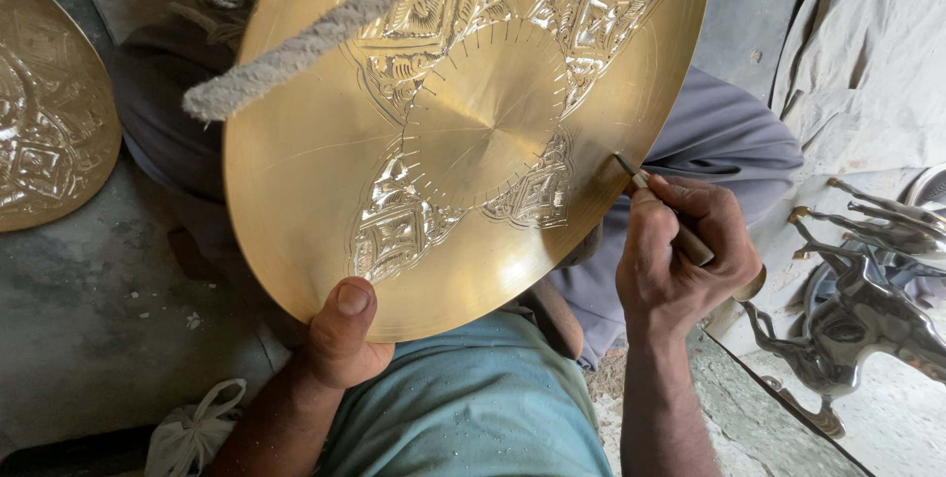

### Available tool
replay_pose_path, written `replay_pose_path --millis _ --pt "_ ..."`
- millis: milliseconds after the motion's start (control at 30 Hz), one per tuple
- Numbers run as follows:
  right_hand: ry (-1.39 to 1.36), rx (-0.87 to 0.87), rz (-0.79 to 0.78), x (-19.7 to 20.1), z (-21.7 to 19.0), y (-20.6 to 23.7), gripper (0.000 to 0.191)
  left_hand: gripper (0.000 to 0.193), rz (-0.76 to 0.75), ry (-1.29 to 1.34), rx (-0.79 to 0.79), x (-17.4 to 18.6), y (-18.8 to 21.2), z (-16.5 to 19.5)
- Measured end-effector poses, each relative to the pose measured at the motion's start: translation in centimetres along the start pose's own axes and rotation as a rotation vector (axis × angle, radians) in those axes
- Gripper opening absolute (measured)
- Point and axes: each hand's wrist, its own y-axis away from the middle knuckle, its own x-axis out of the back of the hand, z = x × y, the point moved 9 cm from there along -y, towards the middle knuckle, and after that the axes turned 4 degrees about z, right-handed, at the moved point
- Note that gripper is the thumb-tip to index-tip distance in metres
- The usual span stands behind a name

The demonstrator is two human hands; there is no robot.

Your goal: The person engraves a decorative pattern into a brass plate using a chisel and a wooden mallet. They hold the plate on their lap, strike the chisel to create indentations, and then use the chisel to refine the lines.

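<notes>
A large round brass plate (pixel 296 162) with engraved leaf-like panels around a plain centre rests tilted over my lap. My left hand (pixel 340 334) grips its near rim, thumb on top. My right hand (pixel 680 260) holds a thin engraving tool (pixel 662 211) like a pen, its tip touching the plate's right rim. A thick grey rope (pixel 305 43) lies across the plate's upper left.
A second engraved brass plate (pixel 44 102) lies on the grey floor at the left. A shiny metal deer-like figure (pixel 857 309) stands at the right. Pale cloth (pixel 867 53) covers the upper right. A white plastic bag (pixel 192 428) sits near my left arm.
</notes>
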Motion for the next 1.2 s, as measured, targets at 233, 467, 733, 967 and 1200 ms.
replay_pose_path --millis 233,467,733,967,1200 --pt "-0.043 -0.033 0.008 0.0 -0.1 0.9 0.010 0.076 -0.020 0.042 0.056 3.8 1.0 -2.0" --pt "0.051 -0.064 0.016 0.1 -0.1 1.5 0.007 0.043 -0.052 0.182 -0.014 8.4 1.8 -3.9" --pt "0.045 -0.051 -0.007 -0.1 -0.4 2.3 0.008 0.059 0.034 0.099 0.010 3.4 1.0 -1.4" --pt "0.058 -0.017 -0.028 -0.2 -0.8 2.5 0.007 0.082 0.082 0.048 -0.020 1.5 0.7 -0.3" --pt "0.134 0.024 -0.036 -0.2 -1.6 3.1 0.007 0.080 0.064 0.049 -0.049 1.1 0.5 0.2"
